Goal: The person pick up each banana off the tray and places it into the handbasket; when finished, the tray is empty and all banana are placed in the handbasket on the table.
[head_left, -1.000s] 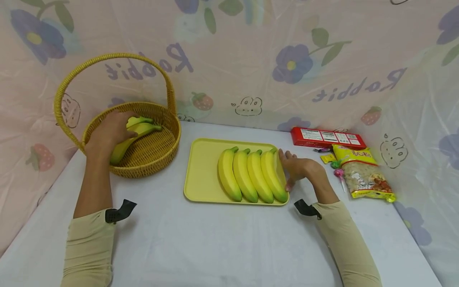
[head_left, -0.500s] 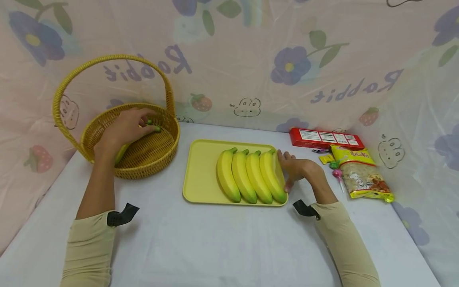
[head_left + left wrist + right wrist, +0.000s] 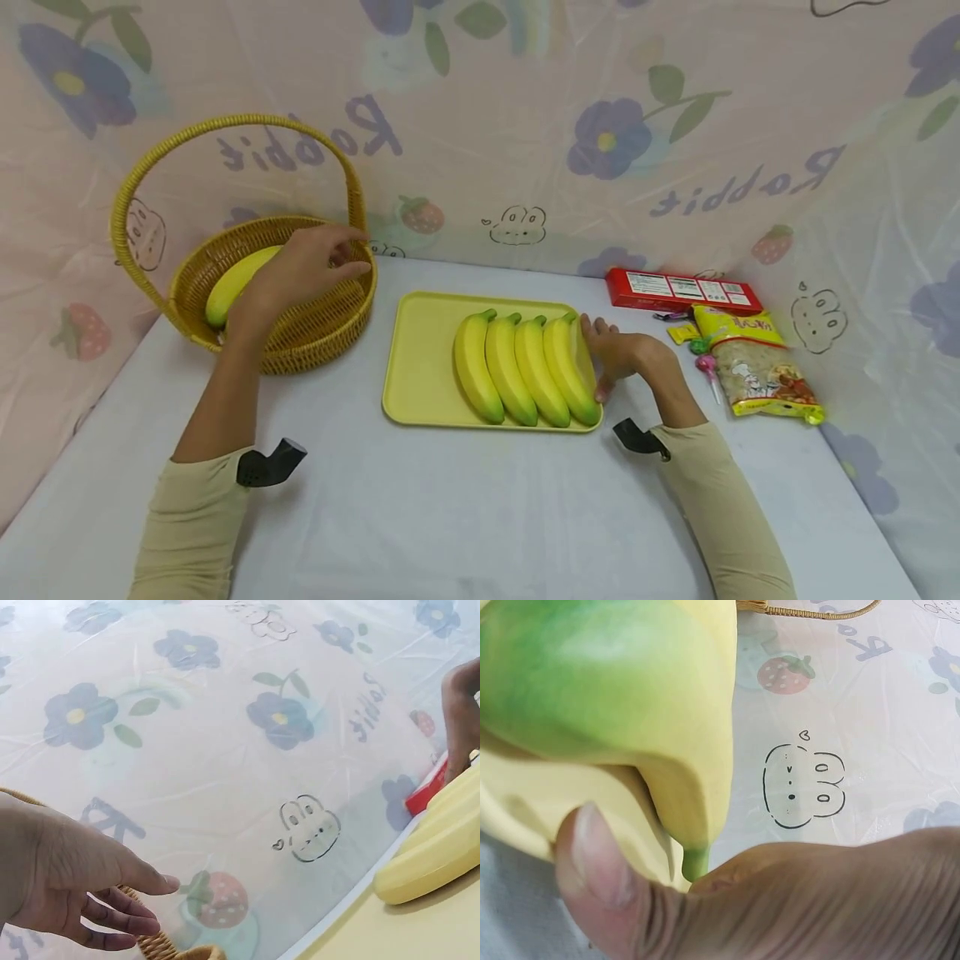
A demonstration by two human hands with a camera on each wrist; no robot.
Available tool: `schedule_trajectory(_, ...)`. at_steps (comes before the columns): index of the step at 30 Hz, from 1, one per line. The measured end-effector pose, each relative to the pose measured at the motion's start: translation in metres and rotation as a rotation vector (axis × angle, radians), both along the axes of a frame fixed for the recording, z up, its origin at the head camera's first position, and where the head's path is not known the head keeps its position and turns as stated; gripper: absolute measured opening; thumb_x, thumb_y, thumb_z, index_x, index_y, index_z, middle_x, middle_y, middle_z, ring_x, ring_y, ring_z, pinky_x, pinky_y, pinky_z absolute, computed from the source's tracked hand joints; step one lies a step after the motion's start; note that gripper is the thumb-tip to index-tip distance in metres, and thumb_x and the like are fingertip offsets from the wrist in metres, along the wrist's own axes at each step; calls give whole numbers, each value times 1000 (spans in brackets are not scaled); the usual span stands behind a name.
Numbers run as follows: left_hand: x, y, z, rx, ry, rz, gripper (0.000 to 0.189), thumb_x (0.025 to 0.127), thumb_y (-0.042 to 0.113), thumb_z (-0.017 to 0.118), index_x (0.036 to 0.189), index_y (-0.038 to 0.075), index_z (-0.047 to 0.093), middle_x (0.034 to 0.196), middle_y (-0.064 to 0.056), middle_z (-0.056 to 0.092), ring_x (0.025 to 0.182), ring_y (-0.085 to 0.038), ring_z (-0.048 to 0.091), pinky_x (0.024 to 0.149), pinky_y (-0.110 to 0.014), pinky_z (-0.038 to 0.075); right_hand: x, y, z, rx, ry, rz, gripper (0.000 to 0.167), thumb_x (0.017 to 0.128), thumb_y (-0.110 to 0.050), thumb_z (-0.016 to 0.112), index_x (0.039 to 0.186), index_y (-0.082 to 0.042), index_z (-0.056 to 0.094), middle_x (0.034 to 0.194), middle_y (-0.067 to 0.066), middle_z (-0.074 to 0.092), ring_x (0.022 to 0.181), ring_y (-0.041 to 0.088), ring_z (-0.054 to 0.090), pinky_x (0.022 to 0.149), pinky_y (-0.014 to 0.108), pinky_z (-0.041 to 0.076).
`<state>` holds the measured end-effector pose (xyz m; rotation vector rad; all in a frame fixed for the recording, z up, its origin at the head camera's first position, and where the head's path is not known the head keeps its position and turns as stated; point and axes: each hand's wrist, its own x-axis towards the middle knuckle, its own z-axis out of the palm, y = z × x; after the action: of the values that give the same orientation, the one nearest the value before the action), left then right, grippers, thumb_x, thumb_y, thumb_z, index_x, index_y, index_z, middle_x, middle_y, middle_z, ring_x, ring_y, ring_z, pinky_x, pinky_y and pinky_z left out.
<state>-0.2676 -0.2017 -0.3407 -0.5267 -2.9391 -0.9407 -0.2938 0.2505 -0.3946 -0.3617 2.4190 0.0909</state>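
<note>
Head view: left hand [image 3: 302, 265] above woven basket [image 3: 318, 351]; smooth, curved banana [image 3: 237, 284] inside.

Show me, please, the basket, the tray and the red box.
Basket [image 3: 327, 347], head view: woven front wall.
Tray [image 3: 423, 358], head view: inner floor, left half.
Red box [image 3: 679, 289], head view: middle of its labelled side.
</note>
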Motion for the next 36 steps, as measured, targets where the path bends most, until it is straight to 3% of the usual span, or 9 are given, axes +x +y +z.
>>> schedule_trajectory(7,4,27,-1,7,32,-65,42,105,19,64,143,3,60,116,-22,69,105,-34,66,92,-51,55,0,1,1,-13,-3,-9,140,73,-34,93,166,0,-5,172,33,0,159,54,8,124,71,20)
schedule_trajectory(17,2,57,-9,-67,43,-177,43,106,23,62,144,4,59,125,-22,68,112,-35,65,94,-49,56,0,1,1,-14,-5,-9,140,74,-34,93,166,1,-6,172,33,0,159,54,9,123,71,21)
schedule_trajectory(22,3,72,-16,-89,9,-210,45,106,26,63,145,4,58,125,-19,69,110,-32,66,94,-46,57,0,1,1,-13,-6,-8,140,73,-35,93,166,0,-6,172,33,0,159,54,9,123,71,21)
schedule_trajectory(29,7,96,-24,-139,-52,-272,46,106,30,62,146,9,59,110,-14,67,95,-25,62,85,-40,54,-1,1,1,-12,-3,-1,141,72,-35,93,166,1,-6,171,34,0,158,55,9,123,72,22)
schedule_trajectory(36,7,112,-43,-176,-125,-365,48,107,33,60,149,11,57,105,-9,66,90,-20,57,82,-36,50,0,2,1,-23,-10,-24,141,72,-34,94,166,-1,-6,172,32,-1,159,54,7,123,72,20)
